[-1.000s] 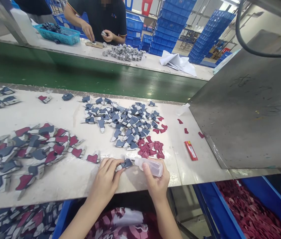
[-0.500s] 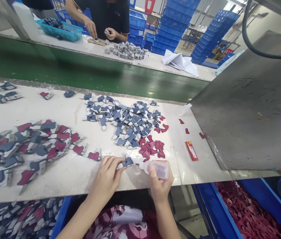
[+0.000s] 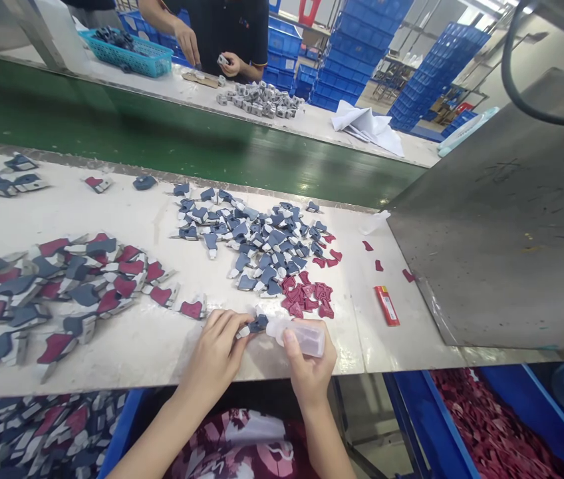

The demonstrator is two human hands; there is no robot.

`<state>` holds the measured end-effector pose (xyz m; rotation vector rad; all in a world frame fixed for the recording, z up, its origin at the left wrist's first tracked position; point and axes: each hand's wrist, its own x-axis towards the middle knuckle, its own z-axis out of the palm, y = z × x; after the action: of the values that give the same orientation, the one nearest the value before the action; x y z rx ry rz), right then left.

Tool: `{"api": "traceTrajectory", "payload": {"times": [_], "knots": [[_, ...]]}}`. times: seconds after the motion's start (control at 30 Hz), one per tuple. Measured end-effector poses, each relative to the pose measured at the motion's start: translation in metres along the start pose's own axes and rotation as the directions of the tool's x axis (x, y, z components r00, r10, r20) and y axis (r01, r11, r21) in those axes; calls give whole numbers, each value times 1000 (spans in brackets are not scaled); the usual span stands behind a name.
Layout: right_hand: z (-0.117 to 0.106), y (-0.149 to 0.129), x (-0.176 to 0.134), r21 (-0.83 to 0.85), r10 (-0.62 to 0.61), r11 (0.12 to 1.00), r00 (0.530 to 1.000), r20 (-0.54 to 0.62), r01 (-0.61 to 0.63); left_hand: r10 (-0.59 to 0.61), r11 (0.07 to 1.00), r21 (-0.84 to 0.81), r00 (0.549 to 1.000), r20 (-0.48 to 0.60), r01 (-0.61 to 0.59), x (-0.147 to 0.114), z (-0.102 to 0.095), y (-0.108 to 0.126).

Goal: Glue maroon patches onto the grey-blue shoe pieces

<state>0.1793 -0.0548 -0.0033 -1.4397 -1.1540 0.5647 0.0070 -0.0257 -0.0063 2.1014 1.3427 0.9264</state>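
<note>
Between the thumb and fingers of my left hand (image 3: 217, 346) is a small blue-and-white plastic part (image 3: 258, 324), held just above the table. My right hand (image 3: 312, 366) grips a translucent squeeze bottle (image 3: 304, 337) lying sideways, its nozzle end pointing left at the part. The nozzle tip meets or nearly meets the part; I cannot tell which. Just beyond my hands lie a heap of loose maroon pieces (image 3: 306, 294) and a larger heap of blue-and-white parts (image 3: 262, 233). To the left is a spread of similar parts with maroon inlays (image 3: 125, 286).
A red lighter (image 3: 386, 306) lies right of the maroon pieces, near a slanted metal panel (image 3: 506, 226). Below the table edge, a blue bin (image 3: 441, 412) holds maroon pieces. Across the green strip (image 3: 187, 140), another person's hands work beside grey parts (image 3: 262, 100) and a turquoise basket (image 3: 130, 56).
My right hand has brought the bottle left, so its nozzle end is now up against or close to the blue-and-white part. The left hand keeps its hold. The whole view has shifted slightly.
</note>
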Motion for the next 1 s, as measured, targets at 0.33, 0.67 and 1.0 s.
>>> {"api": "traceTrajectory", "payload": {"times": [0.33, 0.67, 1.0], "knots": [[1, -3, 1, 0, 2, 1000, 1000, 13, -2, -12, 1000, -9, 1000, 3, 12, 1, 0, 0], [-2, -2, 0, 18, -3, 1000, 998, 55, 2, -12, 1000, 3, 1000, 20, 12, -1, -1, 1], [-5, -1, -3, 24, 22, 999, 1000, -22, -22, -17, 1000, 11, 1000, 25, 17, 0, 2, -1]]}}
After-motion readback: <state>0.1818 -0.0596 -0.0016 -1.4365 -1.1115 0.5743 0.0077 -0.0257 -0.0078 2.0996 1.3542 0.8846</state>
